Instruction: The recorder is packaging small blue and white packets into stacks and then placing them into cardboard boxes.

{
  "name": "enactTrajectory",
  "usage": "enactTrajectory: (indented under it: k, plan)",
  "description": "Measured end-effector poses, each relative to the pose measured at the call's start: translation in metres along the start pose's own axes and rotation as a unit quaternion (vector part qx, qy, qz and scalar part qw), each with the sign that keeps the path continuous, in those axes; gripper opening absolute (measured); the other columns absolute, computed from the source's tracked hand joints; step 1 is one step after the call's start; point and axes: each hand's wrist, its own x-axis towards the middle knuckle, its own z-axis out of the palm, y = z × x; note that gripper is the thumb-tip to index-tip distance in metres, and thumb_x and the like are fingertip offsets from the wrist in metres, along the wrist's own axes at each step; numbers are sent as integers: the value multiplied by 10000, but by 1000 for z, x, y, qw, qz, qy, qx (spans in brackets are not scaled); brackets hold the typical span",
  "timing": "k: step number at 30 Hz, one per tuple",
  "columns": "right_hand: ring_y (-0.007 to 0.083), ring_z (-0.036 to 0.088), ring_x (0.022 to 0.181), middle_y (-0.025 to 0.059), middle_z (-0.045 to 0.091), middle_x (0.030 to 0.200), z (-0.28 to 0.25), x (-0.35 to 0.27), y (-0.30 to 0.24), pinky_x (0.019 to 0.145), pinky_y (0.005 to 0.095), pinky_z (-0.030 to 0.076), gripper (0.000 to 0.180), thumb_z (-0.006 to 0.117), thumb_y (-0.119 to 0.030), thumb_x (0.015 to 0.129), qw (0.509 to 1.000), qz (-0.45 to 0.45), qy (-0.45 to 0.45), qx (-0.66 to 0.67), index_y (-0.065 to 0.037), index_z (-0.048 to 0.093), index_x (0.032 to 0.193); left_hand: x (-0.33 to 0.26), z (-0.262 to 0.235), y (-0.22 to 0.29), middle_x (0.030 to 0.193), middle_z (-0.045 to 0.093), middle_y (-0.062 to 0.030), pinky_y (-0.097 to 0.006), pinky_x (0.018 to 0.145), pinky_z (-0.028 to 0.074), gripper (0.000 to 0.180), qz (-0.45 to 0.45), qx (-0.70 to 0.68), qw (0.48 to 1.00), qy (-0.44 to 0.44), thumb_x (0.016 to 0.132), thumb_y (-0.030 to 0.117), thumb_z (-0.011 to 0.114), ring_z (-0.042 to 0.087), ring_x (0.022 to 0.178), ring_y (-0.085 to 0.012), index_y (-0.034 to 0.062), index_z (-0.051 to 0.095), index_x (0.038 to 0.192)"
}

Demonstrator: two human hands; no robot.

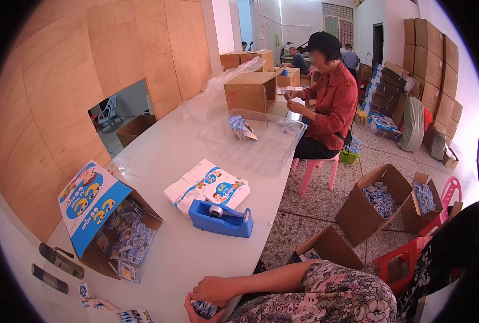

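At the table's near edge my left hand (192,315) curls around a bunch of small blue-and-white packets (204,308), partly cut off by the lower rim. My right hand (213,289) closes over the same packets from above, its forearm coming from the right out of a floral sleeve (325,296). Left of my hands lie more packets (135,316) and a small printed packet (84,293). Beyond them a tipped printed carton (96,207) spills many small packets (134,237) onto the table.
A blue tape dispenser (220,218) stands before flat printed boxes (210,183). Farther off are a clear plastic tray (282,148) with a packet bundle (243,128) and a cardboard box (250,91). A co-worker (331,102) sits along the table. Open cartons (358,215) and a red chair (398,264) stand right.
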Motion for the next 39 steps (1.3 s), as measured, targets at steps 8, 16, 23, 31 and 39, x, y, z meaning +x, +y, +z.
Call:
enactTrajectory:
  k: [8,16,23,31,39]
  plan:
    - [360,670,832,152,641,929,6,0,1,722,444,538,579,778,-171,598,1000,10,6,-12,-8,553,1106,2,-3,-18,1410,455,-151,-378,989,504,1117,-15,9,1000,11,699,-34,853,518,1248,-281,160,175,1565]
    - [367,672,858,162,673,901,-8,6,-10,772,432,530,547,815,-195,554,999,-34,29,26,-26,600,1028,-2,-19,-62,1344,494,-127,-350,907,540,1123,18,36,998,51,685,-104,827,564,1161,-233,174,190,1567]
    - [346,659,873,150,635,938,16,9,-2,779,420,523,741,872,-288,473,999,-32,33,23,-13,560,1085,-3,-18,-58,1206,575,-111,-300,780,579,1131,62,107,988,88,645,-146,822,619,991,-174,201,252,1558]
    - [375,690,800,156,710,866,-7,0,-18,703,468,548,310,752,-252,670,996,-11,63,69,-60,659,895,9,-50,-131,1042,612,-53,-269,666,569,603,-194,-223,940,169,895,445,710,626,865,-176,229,485,1410]
    - [378,693,805,167,706,832,-8,3,-14,695,477,550,265,708,-212,694,993,-27,83,74,-55,655,901,11,-21,-92,973,588,-22,-239,598,510,488,-174,-201,933,242,968,491,564,565,754,-107,205,520,1361]
